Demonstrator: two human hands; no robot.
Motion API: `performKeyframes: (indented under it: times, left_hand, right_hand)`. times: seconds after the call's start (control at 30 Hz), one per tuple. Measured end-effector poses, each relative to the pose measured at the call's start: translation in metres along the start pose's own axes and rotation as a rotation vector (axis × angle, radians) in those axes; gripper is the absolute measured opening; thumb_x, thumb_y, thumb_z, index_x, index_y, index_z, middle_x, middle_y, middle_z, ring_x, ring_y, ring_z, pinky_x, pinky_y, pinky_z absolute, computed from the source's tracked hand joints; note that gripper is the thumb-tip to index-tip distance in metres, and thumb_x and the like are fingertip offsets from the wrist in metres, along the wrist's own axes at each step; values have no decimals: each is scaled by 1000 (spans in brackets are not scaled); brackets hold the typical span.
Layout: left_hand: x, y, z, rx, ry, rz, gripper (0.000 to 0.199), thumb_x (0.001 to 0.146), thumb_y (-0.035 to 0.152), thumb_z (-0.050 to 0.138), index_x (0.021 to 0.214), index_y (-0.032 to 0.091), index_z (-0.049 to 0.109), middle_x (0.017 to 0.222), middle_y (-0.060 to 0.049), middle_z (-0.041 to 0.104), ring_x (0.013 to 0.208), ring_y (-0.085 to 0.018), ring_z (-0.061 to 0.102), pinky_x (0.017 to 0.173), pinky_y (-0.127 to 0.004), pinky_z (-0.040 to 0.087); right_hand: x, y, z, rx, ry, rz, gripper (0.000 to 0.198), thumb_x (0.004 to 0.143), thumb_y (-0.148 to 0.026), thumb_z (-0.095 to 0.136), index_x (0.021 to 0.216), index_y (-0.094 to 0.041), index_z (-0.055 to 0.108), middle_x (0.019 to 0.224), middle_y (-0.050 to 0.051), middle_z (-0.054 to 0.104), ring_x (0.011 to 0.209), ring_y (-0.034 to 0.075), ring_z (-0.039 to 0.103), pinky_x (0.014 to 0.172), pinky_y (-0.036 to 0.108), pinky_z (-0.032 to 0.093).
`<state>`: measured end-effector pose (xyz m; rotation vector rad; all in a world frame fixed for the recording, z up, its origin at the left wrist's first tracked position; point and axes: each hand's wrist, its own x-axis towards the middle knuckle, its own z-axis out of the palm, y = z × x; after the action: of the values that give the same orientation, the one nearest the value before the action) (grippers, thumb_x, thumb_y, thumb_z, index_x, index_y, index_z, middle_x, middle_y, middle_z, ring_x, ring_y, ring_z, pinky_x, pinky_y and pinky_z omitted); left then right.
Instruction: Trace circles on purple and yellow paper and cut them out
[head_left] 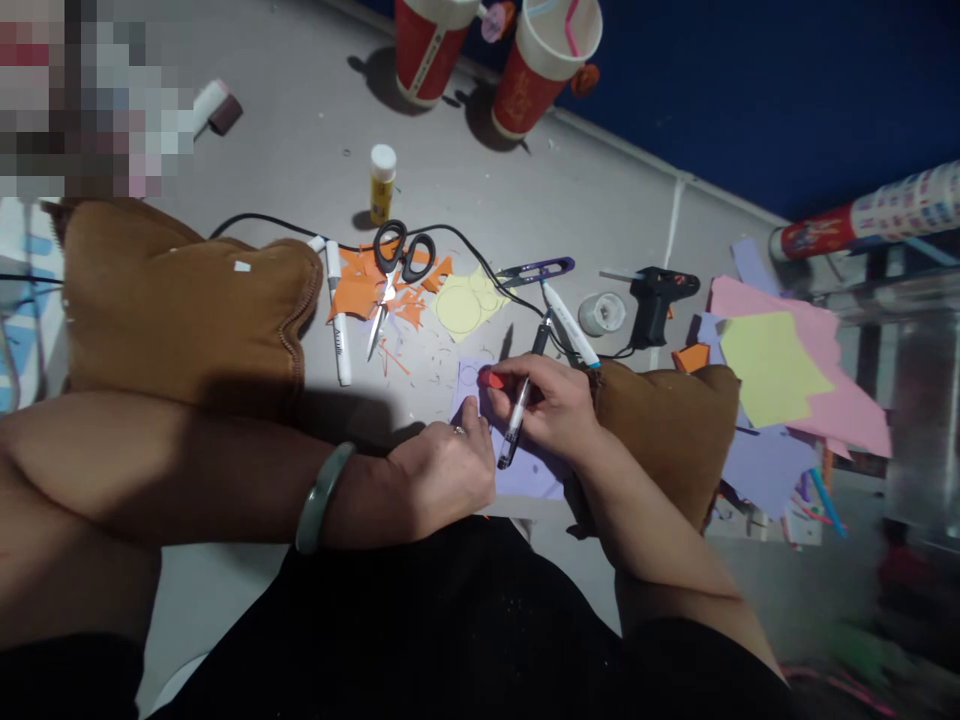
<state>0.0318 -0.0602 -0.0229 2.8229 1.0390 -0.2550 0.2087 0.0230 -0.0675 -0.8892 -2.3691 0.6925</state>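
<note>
A purple sheet of paper point(536, 472) lies in front of me, with a small drawn circle near its upper edge. My left hand point(442, 468) rests on this sheet, fingers curled and a fingertip pressing it down. In my right hand point(559, 400) a clear-barrelled pen point(517, 420) with a black end lies across the fingers, its lower end over the sheet. The thumb and index finger of that hand also pinch a small red piece point(492, 379) beside the drawn circle; its kind is unclear. Yellow paper point(459, 310) with drawn circles sits just beyond.
Black-handled scissors point(388, 285) lie on orange paper scraps point(352, 290). Nearby are a glue stick point(382, 183), white markers point(340, 325), a hot glue gun point(660, 305) with its cord, and a small clear jar point(602, 313). Red cups point(521, 85) stand behind; brown cushions point(187, 300) flank my arms.
</note>
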Motion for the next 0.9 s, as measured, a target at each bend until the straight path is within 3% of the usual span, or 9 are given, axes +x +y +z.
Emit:
performKeyframes:
  times: [0.9]
  left_hand:
    - [-2,5,10,35,73,-27,42,92,7,54,130,-4,68,121,-42,64,53,-20,72,44,-24,47]
  right_hand:
    - [-2,3,-4,40,-42,67,7,88,-23,70,95,-21,69,80,2,77,64,12,68,61,26,55]
